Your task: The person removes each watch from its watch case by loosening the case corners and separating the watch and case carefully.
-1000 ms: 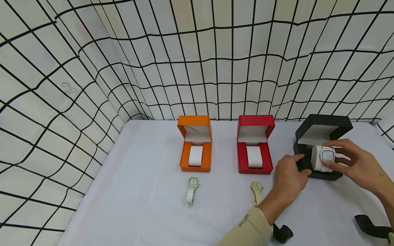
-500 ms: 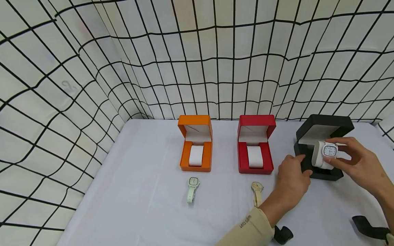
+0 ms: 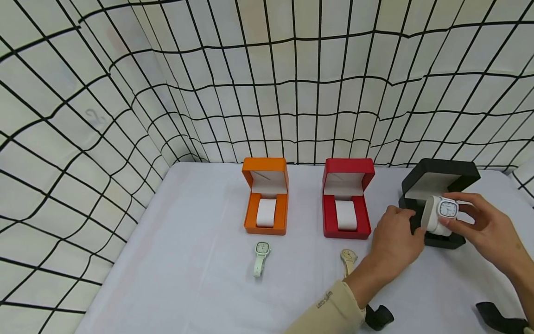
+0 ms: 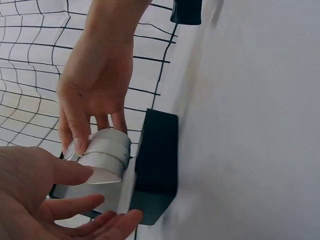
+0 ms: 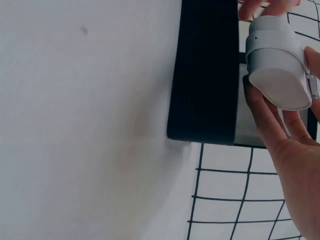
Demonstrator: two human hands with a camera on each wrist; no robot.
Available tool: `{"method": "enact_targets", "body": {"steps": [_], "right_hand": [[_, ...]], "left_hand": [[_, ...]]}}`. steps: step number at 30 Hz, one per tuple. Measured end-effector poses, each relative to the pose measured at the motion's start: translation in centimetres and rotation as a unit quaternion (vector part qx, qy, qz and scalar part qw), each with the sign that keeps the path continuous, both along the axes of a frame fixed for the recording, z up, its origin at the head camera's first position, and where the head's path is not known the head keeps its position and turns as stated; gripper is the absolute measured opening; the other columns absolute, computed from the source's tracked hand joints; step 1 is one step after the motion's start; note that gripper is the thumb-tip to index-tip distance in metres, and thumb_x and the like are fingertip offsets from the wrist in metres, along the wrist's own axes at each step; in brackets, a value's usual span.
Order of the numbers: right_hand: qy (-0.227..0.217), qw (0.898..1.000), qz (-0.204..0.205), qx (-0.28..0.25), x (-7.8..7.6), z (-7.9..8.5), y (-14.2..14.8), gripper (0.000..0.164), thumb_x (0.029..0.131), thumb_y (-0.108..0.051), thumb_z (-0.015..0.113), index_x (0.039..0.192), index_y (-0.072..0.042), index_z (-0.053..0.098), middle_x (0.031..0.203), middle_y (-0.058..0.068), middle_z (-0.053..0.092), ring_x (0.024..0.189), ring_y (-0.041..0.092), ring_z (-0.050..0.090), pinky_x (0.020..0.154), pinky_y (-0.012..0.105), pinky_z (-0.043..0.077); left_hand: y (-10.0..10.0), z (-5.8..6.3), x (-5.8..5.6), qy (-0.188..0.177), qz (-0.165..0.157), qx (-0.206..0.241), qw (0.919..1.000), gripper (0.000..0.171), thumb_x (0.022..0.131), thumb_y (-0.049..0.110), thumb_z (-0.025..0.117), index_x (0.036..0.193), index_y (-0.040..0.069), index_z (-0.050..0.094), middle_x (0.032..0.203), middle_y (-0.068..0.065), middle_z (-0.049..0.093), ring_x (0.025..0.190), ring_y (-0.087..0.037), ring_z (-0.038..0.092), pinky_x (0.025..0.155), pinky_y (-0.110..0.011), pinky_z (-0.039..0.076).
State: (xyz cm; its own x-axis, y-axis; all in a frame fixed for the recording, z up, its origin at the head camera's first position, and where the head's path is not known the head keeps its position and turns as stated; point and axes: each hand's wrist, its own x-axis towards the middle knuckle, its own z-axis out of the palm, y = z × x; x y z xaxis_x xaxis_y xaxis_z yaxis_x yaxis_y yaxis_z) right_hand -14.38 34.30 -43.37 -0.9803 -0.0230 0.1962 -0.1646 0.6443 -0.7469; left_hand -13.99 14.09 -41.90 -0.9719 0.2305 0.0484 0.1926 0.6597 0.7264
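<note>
My right hand point(image 3: 489, 228) grips a white wristwatch point(image 3: 448, 208) wrapped round a white cushion point(image 3: 430, 214). The cushion is tilted and partly out of the black watch box point(image 3: 442, 170), whose lid stands up. In the left wrist view, the right hand's fingers hold the cushion point(image 4: 106, 152) by its far side. My left hand point(image 3: 394, 241) is at the box's left front. Its fingers are spread beside the cushion point(image 4: 107, 162), one fingertip close to the cushion's end; whether it touches is unclear. From the right wrist, the strap and cushion point(image 5: 277, 65) show above the box.
An orange watch box point(image 3: 265, 222) and a red watch box point(image 3: 346, 232) stand open to the left, each with a white cushion. A pale green watch point(image 3: 262, 255) and a cream watch point(image 3: 348, 260) lie before them. Black grid netting point(image 3: 292, 83) hangs over white sheeting behind the table point(image 3: 200, 260).
My right hand has raised the watch and cushion slightly from the black box and tipped them. My left fingers have shifted from the box's edge towards the cushion.
</note>
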Motion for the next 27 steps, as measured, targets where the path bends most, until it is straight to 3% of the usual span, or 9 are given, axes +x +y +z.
{"method": "enact_targets", "body": {"steps": [3, 8, 13, 20, 27], "right_hand": [[0.003, 1.000, 0.007, -0.007, 0.3, 0.3, 0.0, 0.061, 0.096, -0.004, 0.073, 0.151, -0.014, 0.050, 0.132, -0.036, 0.039, 0.107, -0.014, 0.042, 0.079, -0.005, 0.042], [0.010, 1.000, 0.024, -0.016, 0.8, 0.9, -0.3, 0.061, 0.096, -0.002, 0.072, 0.152, -0.014, 0.050, 0.136, -0.033, 0.040, 0.109, -0.014, 0.046, 0.080, -0.004, 0.044], [0.002, 0.999, 0.031, -0.014, 1.1, 1.2, -0.4, 0.061, 0.096, -0.002, 0.072, 0.151, -0.015, 0.051, 0.136, -0.034, 0.041, 0.108, -0.014, 0.046, 0.080, -0.005, 0.042], [0.000, 0.999, 0.043, -0.017, 1.6, 1.2, -0.4, 0.060, 0.097, 0.000, 0.070, 0.151, -0.014, 0.050, 0.138, -0.032, 0.042, 0.111, -0.014, 0.047, 0.080, -0.003, 0.043], [0.019, 0.997, 0.073, -0.031, 2.1, 1.1, -0.4, 0.064, 0.096, 0.007, 0.066, 0.154, -0.010, 0.045, 0.146, -0.027, 0.043, 0.121, -0.012, 0.045, 0.086, -0.004, 0.042]], "left_hand": [[-0.3, 0.8, 0.0, 0.019, -0.010, 0.030, 0.9993, 0.036, 0.101, 0.035, 0.067, 0.135, 0.023, 0.066, 0.130, 0.008, 0.064, 0.110, 0.000, 0.062, 0.088, -0.016, 0.056], [-0.4, 1.3, 0.1, -0.007, -0.034, 0.091, 0.9952, 0.042, 0.101, 0.033, 0.068, 0.141, 0.024, 0.060, 0.127, 0.010, 0.063, 0.104, 0.007, 0.058, 0.082, -0.008, 0.052], [-0.4, 1.0, -0.2, -0.031, -0.048, 0.135, 0.9892, 0.048, 0.098, 0.027, 0.073, 0.144, 0.024, 0.057, 0.125, 0.011, 0.064, 0.101, 0.009, 0.057, 0.079, -0.005, 0.050], [-0.9, 0.7, -0.8, -0.047, -0.071, 0.173, 0.9813, 0.059, 0.095, 0.023, 0.076, 0.150, 0.026, 0.054, 0.122, 0.009, 0.067, 0.100, 0.009, 0.058, 0.075, -0.004, 0.049], [-1.3, 1.0, -1.2, -0.040, -0.103, 0.185, 0.9766, 0.062, 0.093, 0.020, 0.078, 0.150, 0.032, 0.056, 0.116, 0.009, 0.066, 0.098, 0.010, 0.055, 0.071, -0.006, 0.049]]}}
